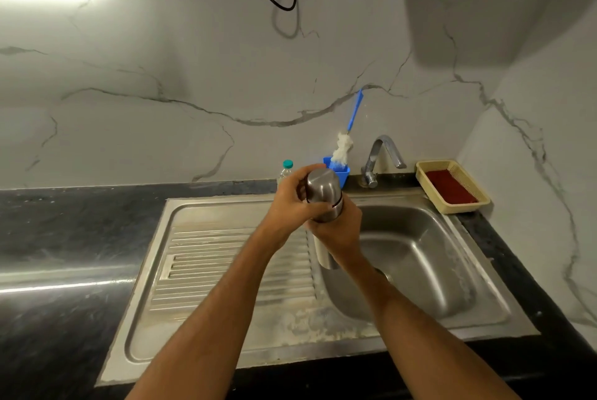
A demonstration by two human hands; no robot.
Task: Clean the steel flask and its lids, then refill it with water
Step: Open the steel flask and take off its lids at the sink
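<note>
Two bare hands hold a shiny steel flask (324, 202) up over the steel sink (420, 257), near the basin's left edge. The left hand (292, 202) has its grip curled round the flask's round steel lid (323, 183). The right hand (339, 231) wraps its grip round the flask's body below. The basin underneath has open room. Behind stand a blue cup with a white brush (343, 151), a bent steel tap (381, 157) and a small plastic bottle (286, 172) on the dark table (64, 238).
</note>
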